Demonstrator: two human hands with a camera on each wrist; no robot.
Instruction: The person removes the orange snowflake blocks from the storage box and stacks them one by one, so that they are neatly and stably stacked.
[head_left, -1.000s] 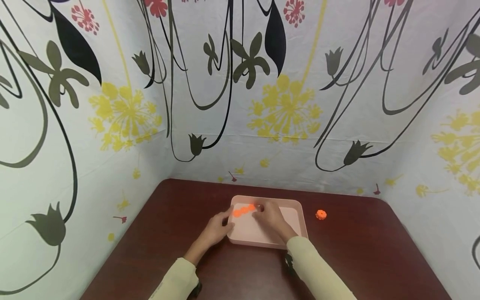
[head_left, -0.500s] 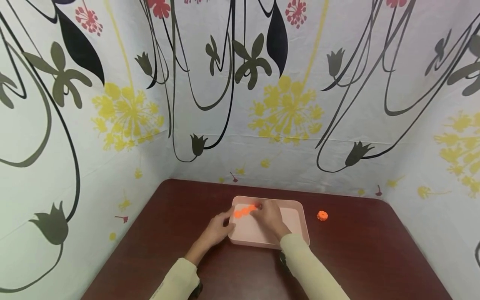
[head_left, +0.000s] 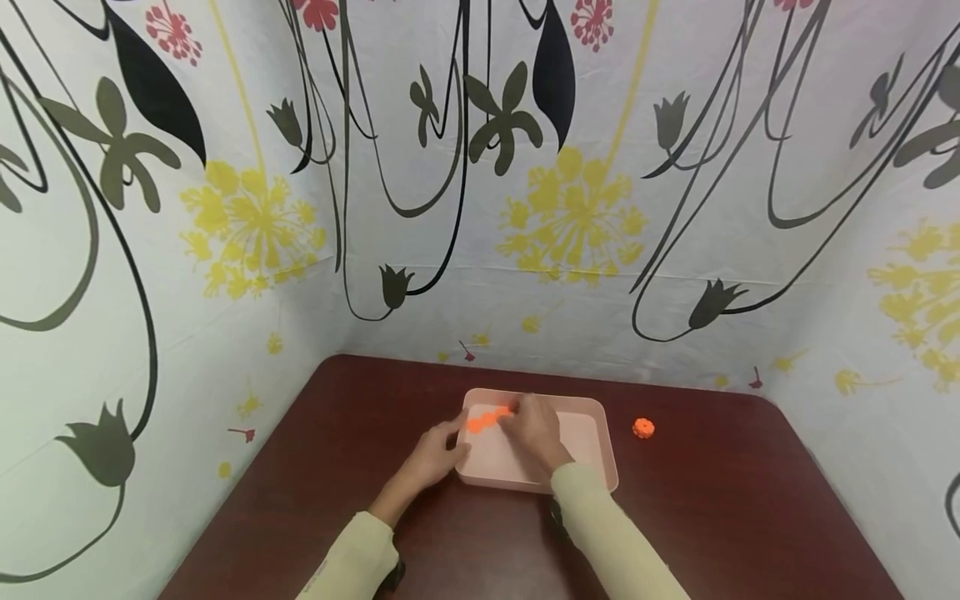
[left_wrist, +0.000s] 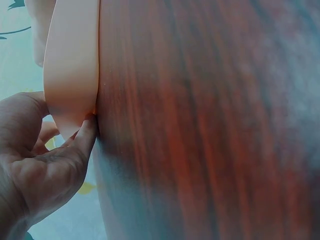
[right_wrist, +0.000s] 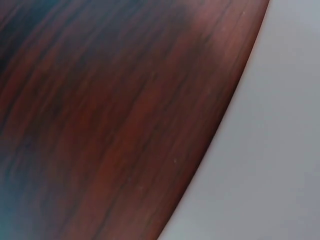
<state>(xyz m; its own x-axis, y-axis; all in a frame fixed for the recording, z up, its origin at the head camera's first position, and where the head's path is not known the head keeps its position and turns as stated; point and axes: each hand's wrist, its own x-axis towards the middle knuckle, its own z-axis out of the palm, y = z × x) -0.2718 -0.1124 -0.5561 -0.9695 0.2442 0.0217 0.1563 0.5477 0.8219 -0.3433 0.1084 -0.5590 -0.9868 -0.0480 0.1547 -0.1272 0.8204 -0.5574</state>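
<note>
The left grip holds the pink tray by its left edge, so the right grip, whose hold I cannot tell, should touch the orange pieces inside gently.

No readable text, faint marking on left sleeve

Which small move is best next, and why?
Perhaps the right hand should release anything it holds: its fingers are at the right end of the row of small, rounded orange pieces in the pale pink rectangular tray, which the left hand holds. The right fingertips are hidden.
</note>
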